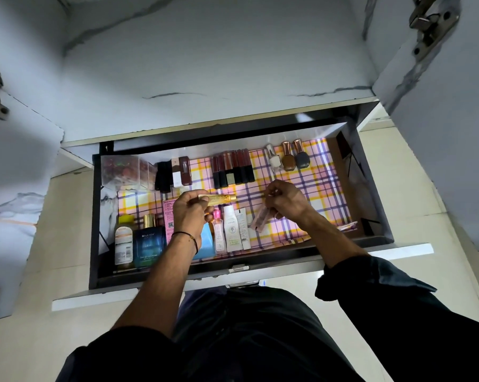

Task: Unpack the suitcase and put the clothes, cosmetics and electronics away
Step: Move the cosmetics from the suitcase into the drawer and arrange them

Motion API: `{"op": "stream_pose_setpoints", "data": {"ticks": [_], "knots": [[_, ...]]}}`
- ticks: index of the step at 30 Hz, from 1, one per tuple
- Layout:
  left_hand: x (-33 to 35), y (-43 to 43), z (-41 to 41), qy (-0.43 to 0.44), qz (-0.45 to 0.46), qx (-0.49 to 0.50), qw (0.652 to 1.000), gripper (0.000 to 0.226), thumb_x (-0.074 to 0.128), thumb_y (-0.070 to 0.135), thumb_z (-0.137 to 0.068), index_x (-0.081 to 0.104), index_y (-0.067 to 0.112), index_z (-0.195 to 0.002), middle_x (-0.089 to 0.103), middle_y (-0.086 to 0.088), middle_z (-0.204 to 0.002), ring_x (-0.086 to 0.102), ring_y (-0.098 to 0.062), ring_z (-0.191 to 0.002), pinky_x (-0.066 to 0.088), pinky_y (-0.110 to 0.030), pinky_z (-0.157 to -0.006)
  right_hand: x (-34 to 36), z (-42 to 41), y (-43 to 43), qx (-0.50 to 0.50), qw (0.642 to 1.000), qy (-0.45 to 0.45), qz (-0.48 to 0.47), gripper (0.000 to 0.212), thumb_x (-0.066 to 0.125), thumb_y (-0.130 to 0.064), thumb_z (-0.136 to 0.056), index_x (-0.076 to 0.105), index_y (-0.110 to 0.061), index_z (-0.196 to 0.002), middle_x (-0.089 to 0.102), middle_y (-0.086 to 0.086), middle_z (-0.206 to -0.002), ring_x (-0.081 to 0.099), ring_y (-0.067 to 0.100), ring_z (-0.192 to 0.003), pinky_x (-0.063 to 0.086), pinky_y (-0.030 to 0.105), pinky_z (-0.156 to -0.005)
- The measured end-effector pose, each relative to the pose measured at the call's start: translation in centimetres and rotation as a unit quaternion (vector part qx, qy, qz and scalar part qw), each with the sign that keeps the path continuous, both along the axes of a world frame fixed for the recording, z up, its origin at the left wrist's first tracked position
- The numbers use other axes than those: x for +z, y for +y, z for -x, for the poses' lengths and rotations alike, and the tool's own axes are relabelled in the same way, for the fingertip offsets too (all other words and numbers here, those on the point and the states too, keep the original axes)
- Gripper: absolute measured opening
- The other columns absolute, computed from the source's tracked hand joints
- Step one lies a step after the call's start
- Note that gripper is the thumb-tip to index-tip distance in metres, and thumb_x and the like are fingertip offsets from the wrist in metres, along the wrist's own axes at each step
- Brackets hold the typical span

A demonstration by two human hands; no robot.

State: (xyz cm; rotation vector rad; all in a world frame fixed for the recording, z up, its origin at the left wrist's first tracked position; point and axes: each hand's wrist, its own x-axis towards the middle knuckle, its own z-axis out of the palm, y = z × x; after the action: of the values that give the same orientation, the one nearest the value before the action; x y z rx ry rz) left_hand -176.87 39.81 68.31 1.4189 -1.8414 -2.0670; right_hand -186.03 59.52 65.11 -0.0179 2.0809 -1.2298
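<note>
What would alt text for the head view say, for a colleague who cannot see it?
A person's left hand holds a gold tube and the right hand pinches a small item, too blurred to identify, over an open drawer lined with checked paper. Inside sit rows of lipsticks, nail polish bottles and lotion bottles.

Thin black thread band (188, 238) with a small gold-coloured bit sits on your wrist, right behind the left hand (190, 213). Both forearms are bare. Your left sleeve (117, 351) is dark and ends well back from that hand, around the elbow. Your right sleeve (370, 282) is the same dark fabric, its cuff bunched and creased nearer the right hand (284, 201), mid-forearm. Dark, slightly glossy trousers (246, 332) show below both hands.
</note>
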Motion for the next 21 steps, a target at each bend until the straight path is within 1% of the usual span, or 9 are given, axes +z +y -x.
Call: {"op": "stream_pose_setpoints", "data": {"ticks": [2,3,6,11,13,15,17,19,21], "knots": [[-0.08,-0.12,-0.12,-0.001,-0.003,0.004,1.000,0.019,0.052,-0.004,-0.096,0.060,0.002,-0.112,0.062,-0.004,-0.091,0.058,-0.013,-0.067,0.051,-0.016,-0.051,0.13,0.08,0.20,-0.051,0.998,-0.009,0.025,0.005,0.063,-0.004,-0.088,0.060,-0.006,-0.092,0.068,0.009,-0.079,0.064,0.028,-0.075,0.054,0.036,-0.060],[-0.09,-0.19,-0.17,-0.002,-0.004,0.007,1.000,0.020,0.053,-0.004,-0.095,0.060,0.001,-0.113,0.062,-0.004,-0.090,0.058,-0.013,-0.067,0.051,-0.016,-0.051,0.28,0.14,0.30,-0.079,0.996,-0.014,0.036,0.009,0.066,-0.006,-0.088,0.060,-0.003,-0.093,0.069,0.008,-0.076,0.065,0.027,-0.072,0.055,0.039,-0.063],[-0.10,-0.36,-0.24,-0.003,-0.006,0.012,1.000,0.023,0.053,-0.004,-0.095,0.058,-0.003,-0.117,0.062,-0.004,-0.090,0.058,-0.013,-0.066,0.050,-0.016,-0.050,0.35,0.29,0.58,-0.108,0.993,-0.035,0.037,0.023,0.072,-0.013,-0.087,0.060,0.003,-0.100,0.069,0.016,-0.083,0.067,0.028,-0.072,0.061,0.044,-0.071],[-0.14,-0.59,-0.27,-0.002,0.003,0.010,1.000,0.023,0.053,-0.003,-0.095,0.058,-0.003,-0.118,0.062,-0.003,-0.090,0.058,-0.014,-0.067,0.049,-0.015,-0.049,0.15,0.23,0.59,-0.126,0.991,-0.032,0.028,0.018,0.062,-0.005,-0.090,0.061,0.006,-0.105,0.066,0.020,-0.088,0.064,0.030,-0.076,0.058,0.051,-0.077],[-0.26,-0.71,-0.28,-0.001,0.006,0.009,1.000,0.022,0.053,-0.002,-0.096,0.059,-0.002,-0.117,0.063,-0.002,-0.090,0.059,-0.013,-0.067,0.050,-0.014,-0.049,0.15,0.40,0.69,-0.145,0.989,-0.005,0.027,0.014,0.059,-0.002,-0.090,0.063,0.005,-0.101,0.067,0.014,-0.087,0.064,0.029,-0.079,0.056,0.051,-0.078],[-0.38,-0.80,-0.29,0.000,0.012,0.009,1.000,0.021,0.054,-0.002,-0.095,0.060,-0.001,-0.115,0.063,-0.001,-0.088,0.059,-0.013,-0.068,0.051,-0.013,-0.049,-0.05,0.66,0.89,-0.150,0.988,0.021,0.021,0.011,0.058,-0.003,-0.089,0.068,0.000,-0.094,0.069,0.007,-0.086,0.066,0.027,-0.088,0.055,0.046,-0.080],[-0.52,-0.80,-0.25,0.003,0.016,0.004,1.000,0.020,0.055,-0.003,-0.095,0.060,0.000,-0.114,0.063,-0.001,-0.087,0.059,-0.013,-0.067,0.051,-0.013,-0.049,-0.09,0.70,0.94,-0.124,0.992,0.024,0.018,0.014,0.058,-0.002,-0.090,0.071,-0.006,-0.089,0.071,0.004,-0.089,0.066,0.025,-0.093,0.053,0.038,-0.078],[-0.63,-0.71,-0.18,0.007,0.022,-0.006,1.000,0.019,0.057,-0.003,-0.094,0.060,0.001,-0.112,0.063,-0.001,-0.086,0.058,-0.012,-0.067,0.051,-0.013,-0.050,-0.18,0.38,0.89,-0.034,0.999,0.022,0.001,0.015,0.059,-0.001,-0.091,0.073,-0.006,-0.092,0.072,0.005,-0.095,0.066,0.024,-0.095,0.052,0.032,-0.076],[-0.76,-0.57,-0.07,0.008,0.029,-0.022,0.999,0.019,0.059,-0.003,-0.092,0.060,0.002,-0.111,0.064,-0.002,-0.086,0.059,-0.012,-0.066,0.052,-0.014,-0.052,-0.15,-0.24,0.59,0.067,0.998,0.017,-0.013,0.013,0.062,0.001,-0.091,0.070,-0.004,-0.100,0.069,0.003,-0.097,0.065,0.021,-0.095,0.055,0.028,-0.075]]}}
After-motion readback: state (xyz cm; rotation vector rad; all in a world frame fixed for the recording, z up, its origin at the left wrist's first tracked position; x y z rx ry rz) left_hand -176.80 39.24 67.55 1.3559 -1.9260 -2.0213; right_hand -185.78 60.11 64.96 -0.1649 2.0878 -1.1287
